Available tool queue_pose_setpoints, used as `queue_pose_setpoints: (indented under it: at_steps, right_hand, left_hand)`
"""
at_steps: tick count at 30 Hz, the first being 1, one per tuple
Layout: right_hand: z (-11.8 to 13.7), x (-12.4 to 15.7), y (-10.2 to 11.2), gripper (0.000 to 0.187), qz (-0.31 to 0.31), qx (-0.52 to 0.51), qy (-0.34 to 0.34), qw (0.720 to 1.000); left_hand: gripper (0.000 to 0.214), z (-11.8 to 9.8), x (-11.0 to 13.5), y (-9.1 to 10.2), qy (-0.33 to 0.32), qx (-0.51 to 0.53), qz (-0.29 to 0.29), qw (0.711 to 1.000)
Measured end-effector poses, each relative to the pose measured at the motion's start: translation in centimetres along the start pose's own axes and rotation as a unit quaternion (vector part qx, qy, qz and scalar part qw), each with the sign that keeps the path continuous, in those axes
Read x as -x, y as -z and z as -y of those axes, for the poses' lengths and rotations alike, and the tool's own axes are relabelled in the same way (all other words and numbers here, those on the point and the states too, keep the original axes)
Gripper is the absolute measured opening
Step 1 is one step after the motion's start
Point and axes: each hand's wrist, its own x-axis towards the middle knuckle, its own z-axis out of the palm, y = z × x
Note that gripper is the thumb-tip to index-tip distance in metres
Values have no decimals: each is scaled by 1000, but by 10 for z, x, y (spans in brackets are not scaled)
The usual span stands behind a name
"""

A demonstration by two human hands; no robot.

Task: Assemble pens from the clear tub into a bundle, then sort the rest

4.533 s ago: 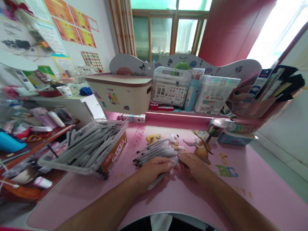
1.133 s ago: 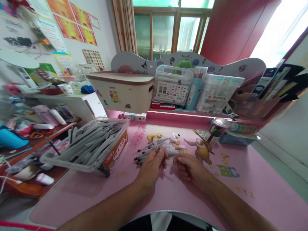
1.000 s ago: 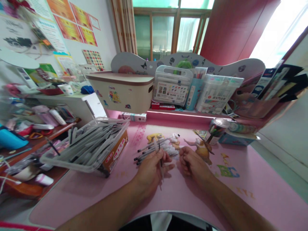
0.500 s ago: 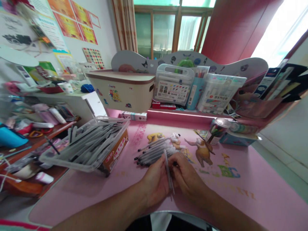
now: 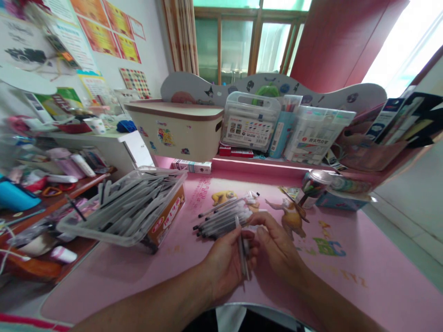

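My left hand (image 5: 226,260) is closed round a thin grey pen (image 5: 241,249), held nearly upright over the pink desk mat (image 5: 114,272). My right hand (image 5: 277,244) is beside it with its fingers curled toward the pen's upper part; whether they grip it is unclear. Just beyond both hands lies a pile of similar pens (image 5: 223,217) on the mat. A clear plastic box full of grey pens (image 5: 128,210) stands tilted to the left.
At the back stand a cream storage box (image 5: 176,129), marker cases (image 5: 249,122) and a tin of coloured pencils (image 5: 311,186). A cluttered side shelf (image 5: 51,175) runs along the left. The mat's right part shows cartoon prints.
My left hand picked a pen from the pile and drew it back toward me. My right hand came in against it, and the pen now stands more upright between both hands.
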Motion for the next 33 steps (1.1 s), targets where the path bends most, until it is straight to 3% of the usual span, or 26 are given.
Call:
queue_pose_setpoints:
  at_steps: [3, 6, 11, 16, 20, 24, 26, 28, 30, 33]
  right_hand:
    - [-15, -8, 9, 20, -71, 107, -45, 991]
    - [-27, -12, 13, 20, -32, 193, -37, 980]
    - [-33, -12, 5, 24, 50, 241, 59, 967]
    - [-28, -10, -1, 26, 74, 317, 51, 944]
    - [-23, -9, -3, 25, 78, 370, 31, 925]
    - [-21, -7, -3, 22, 83, 396, 18, 914]
    - [-21, -7, -3, 22, 92, 395, 16, 914]
    - [-21, -8, -2, 22, 96, 394, 14, 914]
    - [-21, -8, -2, 23, 96, 394, 11, 914]
    - [-22, -9, -1, 24, 100, 387, 9, 917]
  left_hand:
    - [15, 0, 5, 1, 0, -62, -40, 997]
    - [11, 2, 13, 2, 8, -114, -32, 993]
    - [11, 0, 37, -6, 15, -188, 6, 982]
    - [25, -16, 74, -18, -74, -265, 62, 959]
    - [31, -38, 108, -14, -150, -306, 84, 936]
    - [25, -77, 137, 0, -315, -330, 15, 890]
    - [21, -103, 144, 9, -442, -325, -59, 834]
    - [14, -128, 145, 18, -529, -332, -127, 770]
    - [9, -148, 141, 28, -559, -335, -170, 739]
    - [13, -165, 133, 41, -529, -343, -204, 749]
